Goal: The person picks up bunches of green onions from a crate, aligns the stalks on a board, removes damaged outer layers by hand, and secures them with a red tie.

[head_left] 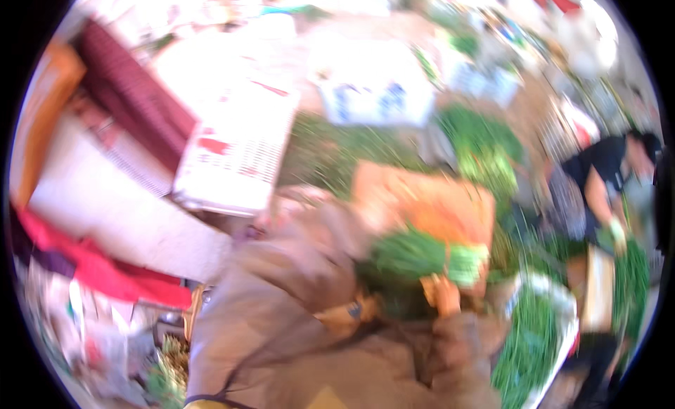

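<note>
The picture is heavily blurred by motion. A bundle of green leafy stalks [411, 258] is held up close in front of me. My right hand [443, 293] grips its lower end, fingers closed around the stalks. My left hand [341, 316], in a brown sleeve with a bluish wrist piece, lies against the underside of the bundle; its fingers are too blurred to read. Behind the bundle stands an orange-brown cardboard box [429, 202].
A white slatted crate [235, 156] with red marks lies at the left, and a white box [373, 86] sits farther back. More greens [485, 149] are piled on the ground, some in a white container [538, 339]. At the right, another person [598, 177] in black handles greens.
</note>
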Demonstrator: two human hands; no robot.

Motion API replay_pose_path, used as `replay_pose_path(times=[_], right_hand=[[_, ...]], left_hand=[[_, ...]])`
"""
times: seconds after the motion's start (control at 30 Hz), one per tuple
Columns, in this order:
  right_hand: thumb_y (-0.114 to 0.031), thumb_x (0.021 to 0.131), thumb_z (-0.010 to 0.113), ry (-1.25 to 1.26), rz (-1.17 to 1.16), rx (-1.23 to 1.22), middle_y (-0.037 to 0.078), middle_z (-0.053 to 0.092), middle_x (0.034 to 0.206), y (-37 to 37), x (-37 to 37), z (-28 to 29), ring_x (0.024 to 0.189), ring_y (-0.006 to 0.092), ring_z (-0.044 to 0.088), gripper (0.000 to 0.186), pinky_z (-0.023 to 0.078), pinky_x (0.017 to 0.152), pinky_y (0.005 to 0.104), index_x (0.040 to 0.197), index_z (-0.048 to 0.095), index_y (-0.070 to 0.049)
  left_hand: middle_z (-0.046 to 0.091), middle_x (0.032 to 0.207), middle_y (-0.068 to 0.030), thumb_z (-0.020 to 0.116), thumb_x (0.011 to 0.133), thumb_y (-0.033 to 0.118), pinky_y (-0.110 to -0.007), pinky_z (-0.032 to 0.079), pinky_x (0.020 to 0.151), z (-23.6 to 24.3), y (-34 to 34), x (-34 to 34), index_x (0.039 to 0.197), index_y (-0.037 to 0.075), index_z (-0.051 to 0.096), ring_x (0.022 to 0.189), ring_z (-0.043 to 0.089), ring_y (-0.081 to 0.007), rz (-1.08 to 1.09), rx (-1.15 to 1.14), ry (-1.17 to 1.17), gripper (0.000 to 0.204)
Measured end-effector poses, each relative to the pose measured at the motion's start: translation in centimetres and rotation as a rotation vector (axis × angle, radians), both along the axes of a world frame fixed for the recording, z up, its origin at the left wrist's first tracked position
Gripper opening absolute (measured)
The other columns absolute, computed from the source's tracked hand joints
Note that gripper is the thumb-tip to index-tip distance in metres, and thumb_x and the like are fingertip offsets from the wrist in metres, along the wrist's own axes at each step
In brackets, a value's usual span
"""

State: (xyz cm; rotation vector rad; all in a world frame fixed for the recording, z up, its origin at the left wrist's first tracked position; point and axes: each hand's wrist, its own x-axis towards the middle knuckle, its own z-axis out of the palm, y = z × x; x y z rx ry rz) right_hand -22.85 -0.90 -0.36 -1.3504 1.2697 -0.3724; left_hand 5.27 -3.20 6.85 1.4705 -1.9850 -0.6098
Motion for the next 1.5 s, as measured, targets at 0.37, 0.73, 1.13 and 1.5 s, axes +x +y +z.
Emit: replay_pose_path(times=[0.37,0.73,1.13,1.5], right_hand=[[-0.02,0.09,0.044,-0.414,-0.175,-0.35,0.011,0.061,0.069,-0.9,-0.3,-1.4,0.063,0.0172,0.058,0.028,0.045,0.058,0.0276,0.087,0.058,0.004],[-0.019,0.088,0.049,0.154,-0.018,-0.649,0.007,0.057,0.076,-10.8,7.0,0.9,0.057,0.0167,0.053,0.017,0.044,0.05,0.0312,0.086,0.059,-0.006],[-0.028,0.092,0.051,-0.234,-0.403,-0.531,0.003,0.06,0.088,-3.4,-4.2,17.7,0.067,0.0066,0.05,0.032,0.04,0.06,0.0191,0.11,0.061,-0.003],[-0.013,0.092,0.05,-0.339,-0.337,-0.156,0.001,0.06,0.083,9.7,-8.3,13.8,0.065,0.005,0.049,0.023,0.04,0.058,0.0165,0.106,0.062,0.0]], left_hand=[[0.015,0.148,-0.0211,0.062,0.076,0.012,-0.042,0.022,0.109,-10.3,-3.9,-13.5,0.145,0.017,-0.008,0.137,0.021,-0.0326,0.05,0.137,-0.578,0.098],[0.056,0.1,-0.0091,0.056,0.075,0.022,-0.033,0.044,0.08,-13.5,-2.3,-15.2,0.11,0.008,0.052,0.097,0.055,-0.0238,0.405,-0.207,-0.516,0.038],[0.059,0.079,-0.012,0.079,0.051,0.046,-0.041,0.044,0.06,-3.8,-3.2,-9.7,0.086,0.007,0.063,0.069,0.057,-0.0278,0.479,-0.18,-0.158,0.054],[0.06,0.108,-0.0084,0.073,0.068,0.009,-0.028,0.048,0.076,9.5,1.3,-6.7,0.12,0.0,0.05,0.092,0.058,-0.0169,-0.026,-0.159,1.616,0.058]])
